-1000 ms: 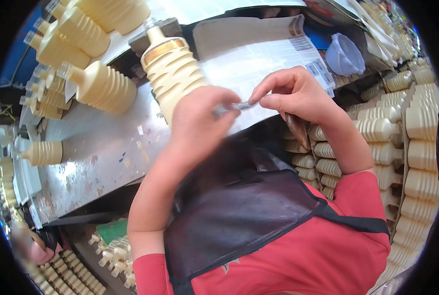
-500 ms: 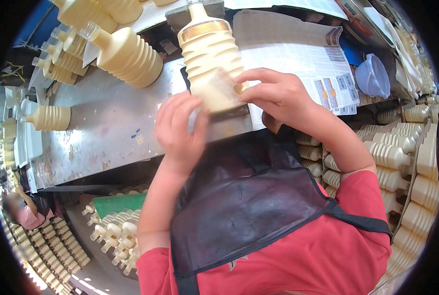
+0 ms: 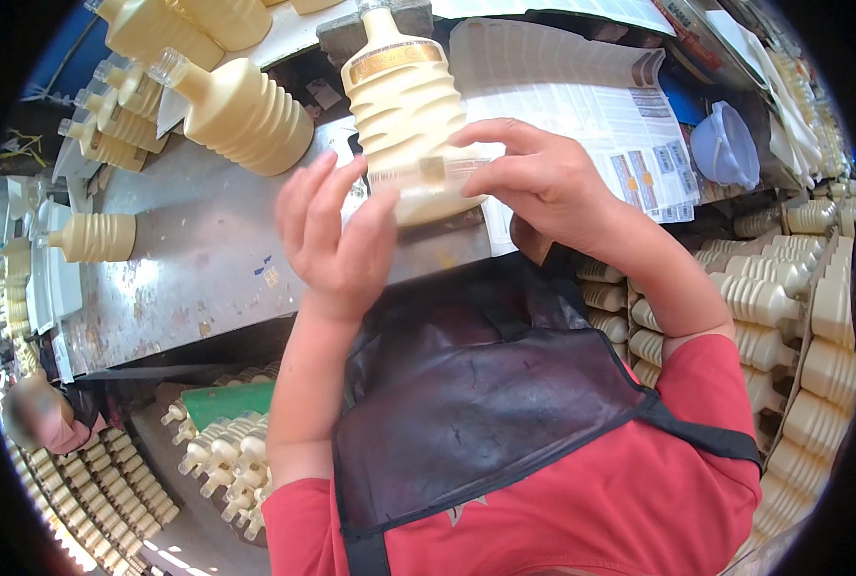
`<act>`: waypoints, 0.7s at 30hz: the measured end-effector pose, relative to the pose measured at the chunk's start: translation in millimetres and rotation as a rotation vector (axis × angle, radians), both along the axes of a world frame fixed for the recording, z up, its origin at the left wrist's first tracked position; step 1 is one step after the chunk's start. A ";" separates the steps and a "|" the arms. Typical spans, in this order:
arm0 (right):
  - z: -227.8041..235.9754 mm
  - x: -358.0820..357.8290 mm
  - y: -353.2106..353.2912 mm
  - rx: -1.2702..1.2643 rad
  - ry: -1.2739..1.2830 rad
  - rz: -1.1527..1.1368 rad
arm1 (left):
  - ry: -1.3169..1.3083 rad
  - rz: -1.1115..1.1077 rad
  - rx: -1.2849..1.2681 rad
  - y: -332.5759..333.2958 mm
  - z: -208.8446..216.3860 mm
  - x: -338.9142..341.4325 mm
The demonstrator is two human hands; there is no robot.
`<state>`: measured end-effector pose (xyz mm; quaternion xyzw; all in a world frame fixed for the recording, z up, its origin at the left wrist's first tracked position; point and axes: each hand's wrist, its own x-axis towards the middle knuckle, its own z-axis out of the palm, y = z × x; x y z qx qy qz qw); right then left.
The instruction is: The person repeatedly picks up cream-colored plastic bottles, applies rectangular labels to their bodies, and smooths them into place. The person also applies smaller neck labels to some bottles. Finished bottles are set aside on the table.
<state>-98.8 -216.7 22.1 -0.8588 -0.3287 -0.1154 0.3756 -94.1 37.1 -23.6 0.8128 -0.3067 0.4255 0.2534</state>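
Note:
A cream ribbed bottle [image 3: 401, 115] with a clear neck and a gold band at its shoulder lies in front of me, its neck pointing away. Across its lower part stretches a see-through printed label [image 3: 433, 173]; I cannot tell if all of it touches the bottle. My left hand [image 3: 332, 235] is just left of the label, fingers spread and slightly blurred, holding nothing. On the other side my right hand [image 3: 543, 178] curves around the label's right end, index finger and thumb apart. The thumb tip is close to the label or touching it.
Newspaper-like printed sheets [image 3: 553, 106] cover the metal table [image 3: 178, 240] at right. A larger cream bottle [image 3: 246, 110] stands at left, a smaller one [image 3: 100, 237] beyond. A pale blue bucket [image 3: 725, 144] is at far right. Stacked bottles [image 3: 764, 298] fill the right side.
The label, tilted and crumpled-looking before, now lies straight across the bottle. My left hand has moved left and up with its fingers opened. My right hand's finger and thumb have spread apart.

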 end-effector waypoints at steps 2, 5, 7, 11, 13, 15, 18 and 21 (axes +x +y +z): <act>-14.2 3.1 -0.8 -0.027 0.019 -0.011 | 0.071 0.000 0.049 4.9 -11.4 -12.5; -23.1 2.7 -3.9 0.027 0.066 -0.056 | 0.238 -0.011 -0.111 6.1 -26.3 -16.9; -24.6 2.3 -3.4 0.030 0.076 -0.055 | 0.383 -0.069 -0.243 5.1 -25.4 -18.1; -30.6 -0.7 -2.5 0.126 0.115 -0.059 | 0.873 -0.118 -0.760 -22.2 -32.7 -12.0; -32.1 -3.8 -4.4 0.145 0.149 -0.075 | 0.876 -0.050 -0.664 -25.9 -33.2 -8.3; -35.0 -5.3 -10.2 0.164 0.256 -0.113 | 0.910 -0.055 -0.697 -26.4 -36.6 -4.6; -42.5 -4.8 -20.8 0.229 0.494 -0.220 | 0.981 -0.133 -0.897 -24.8 -42.8 -2.3; -41.2 -4.4 -16.9 0.361 0.618 -0.305 | 0.958 -0.131 -0.949 -33.5 -37.1 -7.2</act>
